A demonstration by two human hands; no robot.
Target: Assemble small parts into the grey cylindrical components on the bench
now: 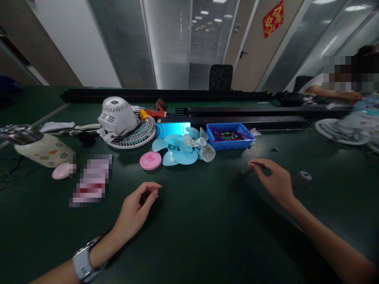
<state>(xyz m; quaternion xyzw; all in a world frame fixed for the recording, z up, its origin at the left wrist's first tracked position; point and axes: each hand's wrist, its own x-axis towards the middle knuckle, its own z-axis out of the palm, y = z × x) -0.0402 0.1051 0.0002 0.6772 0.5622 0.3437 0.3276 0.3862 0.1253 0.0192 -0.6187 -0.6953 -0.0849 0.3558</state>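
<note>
Loosely curled, your left hand (136, 207) looks to hold nothing, thumb and forefinger nearly meeting above green table (207, 225). Your right hand (275, 179): fingertips pinched close; cannot tell whether anything thin sits between. Grey cylinder (303, 176) lies just right of it, long axis roughly left-right. Blue fan blades (188, 157) lie far of both hands, between them, left hand nearer. Pink disc (150, 161) sits just left of blades, blue bin (232, 146) of wires (227, 136) just right.
</note>
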